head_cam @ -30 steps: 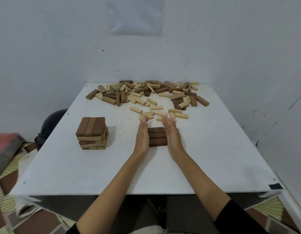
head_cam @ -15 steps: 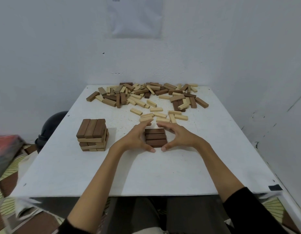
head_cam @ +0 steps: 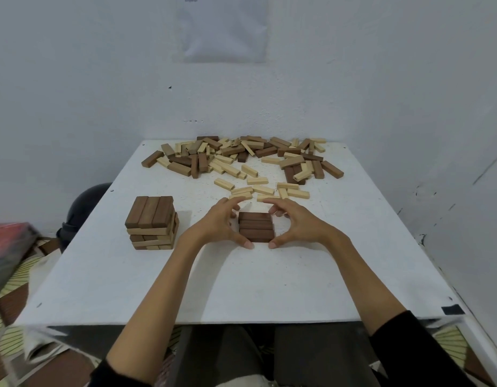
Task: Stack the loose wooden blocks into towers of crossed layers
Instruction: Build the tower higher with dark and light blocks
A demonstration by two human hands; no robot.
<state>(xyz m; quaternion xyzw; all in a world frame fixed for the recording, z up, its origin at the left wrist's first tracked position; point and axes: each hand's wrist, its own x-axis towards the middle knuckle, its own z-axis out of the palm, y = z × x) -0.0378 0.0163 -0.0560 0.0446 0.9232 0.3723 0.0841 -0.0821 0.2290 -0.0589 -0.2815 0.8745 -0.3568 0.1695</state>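
A flat layer of three dark wooden blocks [head_cam: 255, 227] lies side by side on the white table [head_cam: 241, 289], in front of me at the middle. My left hand [head_cam: 216, 224] and my right hand [head_cam: 300, 224] curl round it from both sides, thumbs against its near edge and fingers over its far edge. To the left stands a tower of crossed layers [head_cam: 151, 227] with three dark blocks on top. A pile of loose light and dark blocks [head_cam: 241, 157] is spread along the far edge.
A few light blocks [head_cam: 264, 189] lie just beyond my fingertips. A dark round object [head_cam: 80, 208] sits off the table's left side, and a blurred red thing [head_cam: 7, 247] is at the far left. Black tape [head_cam: 452, 310] marks the near right corner. A white wall stands behind.
One second ago my hands pressed flat against the layer's left and right ends. They have since turned, so thumbs and fingers now frame its near and far edges.
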